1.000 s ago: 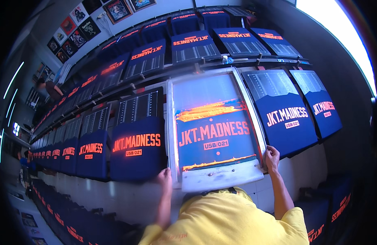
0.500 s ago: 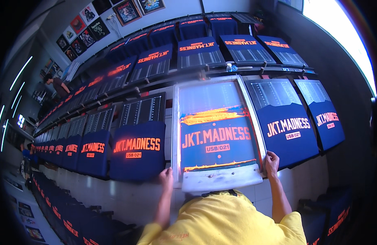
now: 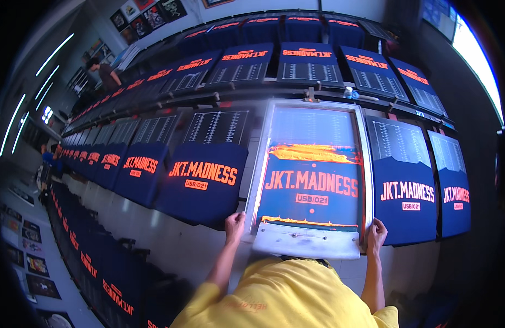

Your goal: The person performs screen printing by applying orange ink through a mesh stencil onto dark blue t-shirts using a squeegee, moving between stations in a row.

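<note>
A: Hands on what?
B: Left hand and right hand each clasp a lower corner of the printing screen, centre frame, lying flat over a navy shirt row on the table

A rectangular printing screen in a pale metal frame lies flat on the long bench, right of centre. Its blue mesh carries orange lettering, with a smear of orange ink across the far part and a thin streak along the near edge.
</note>
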{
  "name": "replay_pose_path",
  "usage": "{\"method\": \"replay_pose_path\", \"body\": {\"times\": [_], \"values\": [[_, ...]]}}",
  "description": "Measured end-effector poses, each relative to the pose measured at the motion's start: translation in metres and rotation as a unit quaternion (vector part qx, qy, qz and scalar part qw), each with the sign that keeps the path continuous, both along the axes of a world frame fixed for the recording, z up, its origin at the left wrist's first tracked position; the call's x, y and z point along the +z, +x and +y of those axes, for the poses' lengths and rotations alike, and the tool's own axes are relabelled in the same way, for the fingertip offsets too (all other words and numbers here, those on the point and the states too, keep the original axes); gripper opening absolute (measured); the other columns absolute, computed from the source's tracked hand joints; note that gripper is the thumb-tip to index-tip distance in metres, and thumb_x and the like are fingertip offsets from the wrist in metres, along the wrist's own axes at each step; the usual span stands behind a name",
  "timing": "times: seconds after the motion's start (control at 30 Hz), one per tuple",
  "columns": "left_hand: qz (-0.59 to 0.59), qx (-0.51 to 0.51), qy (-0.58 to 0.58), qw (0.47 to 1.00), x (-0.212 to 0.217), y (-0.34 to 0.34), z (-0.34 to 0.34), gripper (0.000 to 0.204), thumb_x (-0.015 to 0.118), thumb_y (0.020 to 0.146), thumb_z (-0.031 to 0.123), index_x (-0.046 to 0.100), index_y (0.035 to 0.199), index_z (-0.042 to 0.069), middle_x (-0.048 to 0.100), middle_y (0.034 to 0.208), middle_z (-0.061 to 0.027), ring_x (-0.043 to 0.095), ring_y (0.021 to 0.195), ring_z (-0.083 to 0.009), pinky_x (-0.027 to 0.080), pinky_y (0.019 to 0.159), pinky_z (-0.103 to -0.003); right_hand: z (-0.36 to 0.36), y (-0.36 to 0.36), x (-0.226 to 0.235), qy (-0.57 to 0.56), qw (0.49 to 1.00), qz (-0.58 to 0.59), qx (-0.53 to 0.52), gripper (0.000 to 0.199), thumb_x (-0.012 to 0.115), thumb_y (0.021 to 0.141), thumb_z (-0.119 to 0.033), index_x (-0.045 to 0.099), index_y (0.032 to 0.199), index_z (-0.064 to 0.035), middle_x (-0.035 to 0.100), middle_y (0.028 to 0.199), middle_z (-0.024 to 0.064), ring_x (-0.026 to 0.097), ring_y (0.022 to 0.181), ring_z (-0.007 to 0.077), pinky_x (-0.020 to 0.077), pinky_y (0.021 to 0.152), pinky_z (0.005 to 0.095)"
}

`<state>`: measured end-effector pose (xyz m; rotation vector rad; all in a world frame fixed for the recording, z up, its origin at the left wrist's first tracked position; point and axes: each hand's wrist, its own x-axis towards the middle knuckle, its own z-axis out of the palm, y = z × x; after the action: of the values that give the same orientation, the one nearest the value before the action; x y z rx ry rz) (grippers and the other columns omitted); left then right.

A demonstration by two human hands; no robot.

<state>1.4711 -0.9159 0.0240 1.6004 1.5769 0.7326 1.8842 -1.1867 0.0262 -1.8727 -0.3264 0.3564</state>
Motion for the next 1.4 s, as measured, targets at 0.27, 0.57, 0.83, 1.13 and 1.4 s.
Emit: {"method": "replay_pose_path", "body": {"times": [0.27, 0.57, 0.83, 1.13, 1.4], "values": [[0.061, -0.034, 0.026, 0.997, -0.003, -0.004, 0.004, 0.029, 0.064, 0.090, 0.025, 0.069, 0.086, -0.003, 0.063, 0.066, -0.0153, 0.061, 0.058, -0.0249, 0.045, 0.058, -0.037, 0.003, 0.000, -0.010, 0.012, 1.000, -0.013, 0.008, 0.027, 0.052, 0.093, -0.002, 0.064, 0.115, 0.0083, 0.068, 0.093, 0.0082, 0.060, 0.079, 0.0115, 0.0475, 0.072, 0.0248], [0.102, -0.073, 0.045, 0.991, -0.004, 0.000, 0.012, 0.030, 0.064, 0.089, 0.027, 0.071, 0.084, -0.001, 0.066, 0.071, -0.0203, 0.066, 0.064, -0.0347, 0.048, 0.060, -0.041, -0.004, 0.010, -0.048, 0.033, 0.999, 0.016, 0.016, 0.029, 0.047, 0.093, -0.002, 0.063, 0.115, 0.0089, 0.063, 0.085, 0.0029, 0.051, 0.066, 0.0066, 0.0422, 0.060, 0.0220], [0.106, -0.058, 0.037, 0.992, 0.010, 0.004, 0.007, 0.039, 0.062, 0.091, 0.030, 0.063, 0.073, -0.004, 0.059, 0.061, -0.0204, 0.055, 0.050, -0.0244, 0.041, 0.054, -0.040, 0.006, 0.001, -0.024, -0.021, 0.992, -0.117, 0.033, 0.031, 0.049, 0.095, -0.005, 0.060, 0.121, 0.0073, 0.068, 0.110, 0.0167, 0.063, 0.102, 0.0221, 0.0475, 0.091, 0.0320], [0.088, -0.058, 0.144, 0.984, 0.055, -0.004, -0.020, 0.043, 0.053, 0.098, 0.034, 0.066, 0.075, -0.001, 0.067, 0.081, -0.0199, 0.063, 0.073, -0.0399, 0.049, 0.066, -0.044, 0.002, -0.062, 0.038, -0.060, 0.914, -0.302, 0.263, 0.042, 0.070, 0.082, -0.006, 0.061, 0.123, -0.0039, 0.063, 0.122, 0.0157, 0.059, 0.115, 0.0335, 0.0476, 0.097, 0.0406], [-0.120, -0.397, -0.314, 0.854, 0.077, -0.014, -0.106, 0.048, 0.053, 0.099, 0.041, 0.068, 0.072, 0.003, 0.065, 0.070, -0.0024, 0.051, 0.054, -0.0066, 0.042, 0.052, -0.024, 0.020, -0.126, 0.110, -0.210, 0.700, -0.417, 0.541, 0.061, 0.068, 0.067, -0.003, 0.058, 0.127, -0.0098, 0.060, 0.131, 0.0046, 0.054, 0.120, 0.0281, 0.0457, 0.097, 0.0428]]}}
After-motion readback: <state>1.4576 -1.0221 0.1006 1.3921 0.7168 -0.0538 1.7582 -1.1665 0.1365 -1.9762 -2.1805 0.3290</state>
